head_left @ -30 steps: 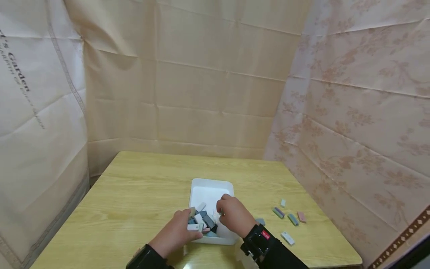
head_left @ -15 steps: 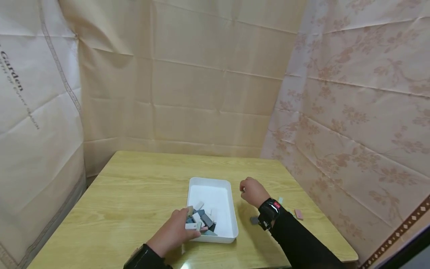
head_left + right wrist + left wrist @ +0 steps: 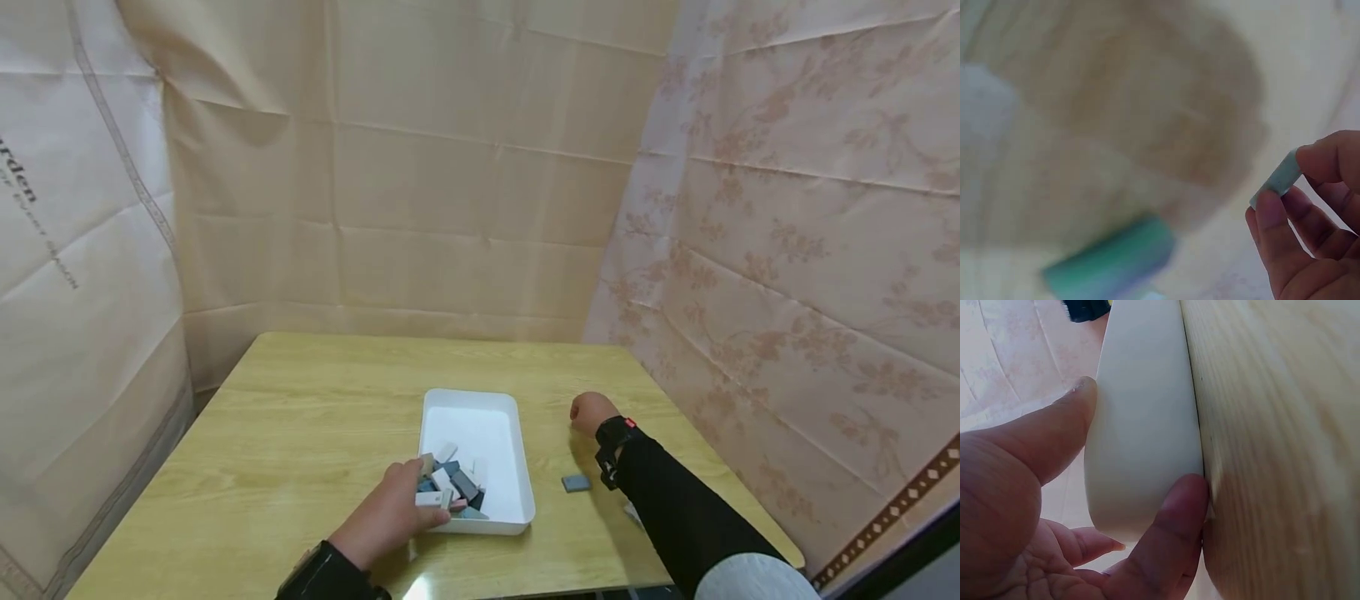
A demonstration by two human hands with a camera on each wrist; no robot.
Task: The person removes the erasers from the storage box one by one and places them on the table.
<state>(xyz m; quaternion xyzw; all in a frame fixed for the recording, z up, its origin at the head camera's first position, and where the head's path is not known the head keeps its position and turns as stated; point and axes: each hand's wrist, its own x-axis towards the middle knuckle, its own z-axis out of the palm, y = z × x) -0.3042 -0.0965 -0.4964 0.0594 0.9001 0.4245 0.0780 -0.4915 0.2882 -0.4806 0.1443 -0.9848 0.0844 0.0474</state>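
Note:
A white rectangular tray point(image 3: 480, 421) stands on the table, with several small blocks point(image 3: 463, 485) in white, grey, blue and pink heaped at its near left end. My left hand point(image 3: 386, 517) grips that corner. In the left wrist view, the thumb lies on the rim and the other fingers point(image 3: 1175, 531) press the tray's outer wall. To the right of the tray, my right hand point(image 3: 592, 411) is over the table. The right wrist view shows it pinching a small pale green block point(image 3: 1280, 178) between thumb and fingers.
A dark grey block point(image 3: 576, 483) lies on the wooden table point(image 3: 322, 417) right of the tray. A whitish block point(image 3: 632, 512) is partly behind the right sleeve. In the right wrist view a green and purple block point(image 3: 1110, 259) appears blurred. Cloth sheets point(image 3: 480, 167) hang around the table.
My right hand has moved out of the tray and over to the right, above the table. The left hand stays on the tray's corner. The head view has shifted slightly.

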